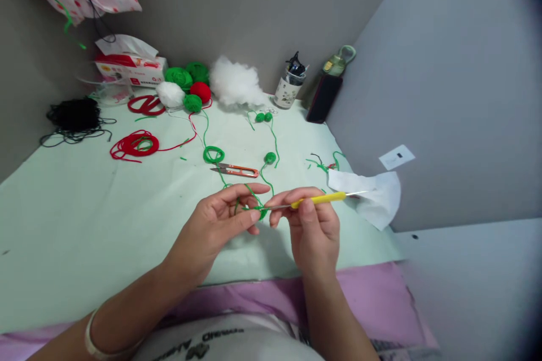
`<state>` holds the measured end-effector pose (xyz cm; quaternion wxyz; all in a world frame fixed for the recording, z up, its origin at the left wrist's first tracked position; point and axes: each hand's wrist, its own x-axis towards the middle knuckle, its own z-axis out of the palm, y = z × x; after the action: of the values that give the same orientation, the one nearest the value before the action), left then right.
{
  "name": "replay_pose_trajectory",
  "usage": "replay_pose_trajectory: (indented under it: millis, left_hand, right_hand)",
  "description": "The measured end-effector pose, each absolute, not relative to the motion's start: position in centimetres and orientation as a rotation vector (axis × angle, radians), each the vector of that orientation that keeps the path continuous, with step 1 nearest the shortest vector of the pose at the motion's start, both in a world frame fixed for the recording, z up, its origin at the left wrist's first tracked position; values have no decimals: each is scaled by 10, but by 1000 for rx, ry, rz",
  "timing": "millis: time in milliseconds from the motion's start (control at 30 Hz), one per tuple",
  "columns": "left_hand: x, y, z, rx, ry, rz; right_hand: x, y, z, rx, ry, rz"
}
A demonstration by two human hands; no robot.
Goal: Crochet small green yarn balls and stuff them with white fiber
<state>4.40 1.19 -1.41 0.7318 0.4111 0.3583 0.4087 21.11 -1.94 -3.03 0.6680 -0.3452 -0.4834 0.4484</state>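
— So, how much room on the table?

— Plenty: the near left part is bare, and the hands work above the near edge, well apart from the walls.

— And counted?

— Four green yarn balls, one red ball, two red coils, one pair of snips.

— The hands?

— The left hand pinches the green yarn, fingers closed on it. The right hand grips the yellow hook, whose tip meets the yarn between the hands.
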Motion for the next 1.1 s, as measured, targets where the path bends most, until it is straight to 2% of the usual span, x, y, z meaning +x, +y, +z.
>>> replay_pose_trajectory:
  millis: [267, 433, 500, 567, 733, 967, 1100]
  left_hand:
    - [49, 6, -14, 1107, 969, 1005]
    - [54, 4, -14, 944, 896, 1001]
    - [53, 7, -14, 764, 790, 895]
    - [50, 11, -13, 614, 715, 811]
    - [49, 14, -7, 695, 707, 898]
    - [47, 10, -14, 825, 768, 985]
    - [42, 12, -14, 849, 793, 979]
  right_hand:
    - [213, -31, -28, -895, -1688, 269]
    - [212, -31, -33, -1059, -1883, -101]
    - [212, -31, -34, -1042, -1823, -60]
    - [211, -30, -34, -1023, -1655, 122]
    - [204, -23, -30, -881, -1204, 635]
    - [199, -25, -29, -958, -1288, 469]
    - [203, -26, -28, -932, -1199, 570]
